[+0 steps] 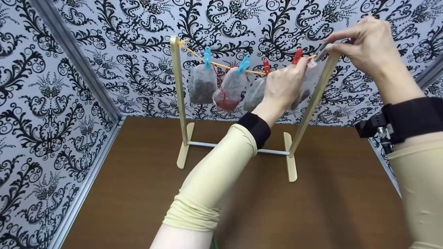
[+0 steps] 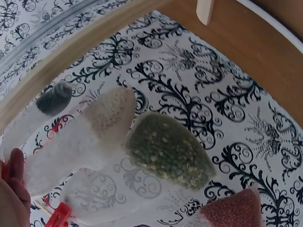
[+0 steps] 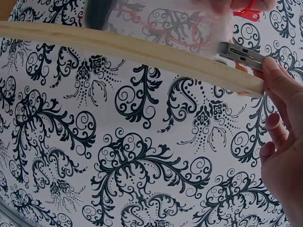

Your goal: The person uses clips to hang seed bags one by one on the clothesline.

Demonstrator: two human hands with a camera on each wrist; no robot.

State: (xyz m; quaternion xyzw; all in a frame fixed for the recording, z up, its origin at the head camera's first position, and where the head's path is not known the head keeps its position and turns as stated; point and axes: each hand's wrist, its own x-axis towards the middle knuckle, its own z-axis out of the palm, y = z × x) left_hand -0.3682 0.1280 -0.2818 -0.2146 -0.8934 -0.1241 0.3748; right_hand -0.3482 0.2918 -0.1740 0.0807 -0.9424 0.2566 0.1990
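Observation:
Up at the right end of the orange line, my right hand pinches a grey clothespin between thumb and fingers. The pin's tip lies at the top corner of a white mesh bag with dark contents. My left hand grips the top of the bags beside a red clothespin. Just left of it, another red clothespin clips a bag with green contents. A bag with beige grains hangs between the dark and green ones, its top partly hidden by the left hand.
The line runs between two wooden posts on flat feet, joined by a white rod. Blue clothespins hold a brown-filled bag and a pink-filled one. Patterned walls enclose the brown table.

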